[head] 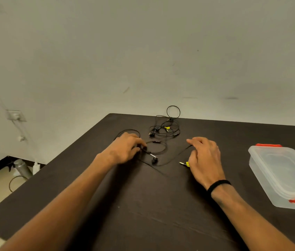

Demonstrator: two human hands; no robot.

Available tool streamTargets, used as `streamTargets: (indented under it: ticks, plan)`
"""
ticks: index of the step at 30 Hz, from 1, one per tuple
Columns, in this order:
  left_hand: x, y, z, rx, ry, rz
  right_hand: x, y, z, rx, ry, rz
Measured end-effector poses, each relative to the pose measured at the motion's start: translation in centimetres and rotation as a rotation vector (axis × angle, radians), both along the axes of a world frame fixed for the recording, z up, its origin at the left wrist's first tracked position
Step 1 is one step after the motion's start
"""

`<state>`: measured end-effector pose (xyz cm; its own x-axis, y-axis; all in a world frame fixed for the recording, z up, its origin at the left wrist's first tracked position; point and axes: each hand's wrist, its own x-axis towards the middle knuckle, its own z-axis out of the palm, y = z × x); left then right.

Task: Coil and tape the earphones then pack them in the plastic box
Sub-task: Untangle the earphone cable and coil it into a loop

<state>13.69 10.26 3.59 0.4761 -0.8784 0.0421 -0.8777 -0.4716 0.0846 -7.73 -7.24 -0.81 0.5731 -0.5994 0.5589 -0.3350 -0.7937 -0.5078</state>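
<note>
A black pair of earphones [158, 153] lies loose on the dark table [143, 205] between my hands. My left hand [125, 148] pinches its cable near the earbuds, one bud [154, 160] lying just right of it. My right hand [205, 160] has its fingers curled round the other end of the same cable, with the gold plug and yellow tag [184, 163] sticking out beside the thumb. A second tangled pair of earphones [166, 128] with a yellow tag lies farther back near the table's far edge. The clear plastic box [284, 175] with red clips sits closed at the right.
The table's far edge runs along a pale wall. On the floor at the left stand a metal bottle [22, 168] and a white bottle [36, 167], with a cable loop beside them.
</note>
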Motion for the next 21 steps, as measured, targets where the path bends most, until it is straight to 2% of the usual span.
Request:
streamTargets:
  ticks: [2,4,5,7,10,15,16,17,19,21]
  plan:
    - [-0.2,0.8,-0.1,-0.056,-0.086,0.058,-0.1,1.1,0.4,-0.179,-0.120,0.101]
    - [-1.2,1.2,-0.2,-0.088,-0.128,0.135,-0.1,2.7,0.7,-0.302,-0.161,0.250]
    - [-2.0,1.4,-0.2,-0.092,-0.123,0.187,0.0,3.5,0.6,-0.331,-0.123,0.320]
    - [-3.6,1.8,-0.3,-0.100,-0.059,0.302,0.2,4.7,0.0,-0.317,0.079,0.426]
    - [-5.7,2.9,-0.7,-0.193,0.186,0.395,0.1,4.6,-0.5,-0.201,0.337,0.454]
    - [-8.7,4.6,-0.6,-0.549,0.752,0.466,-0.2,3.7,-0.4,-0.163,0.343,0.451]
    - [-9.2,5.2,-0.6,-0.600,0.721,0.420,-0.3,3.5,-0.3,-0.146,0.333,0.460]
    - [-9.4,5.9,-0.5,-0.593,0.577,0.344,-0.3,3.1,-0.2,-0.130,0.331,0.464]
    - [-9.5,7.2,-0.5,-0.401,0.226,0.171,-0.7,1.9,0.1,-0.106,0.346,0.443]
    - [-9.9,8.0,-0.5,-0.158,0.083,0.137,-1.1,0.5,0.4,-0.091,0.338,0.368]
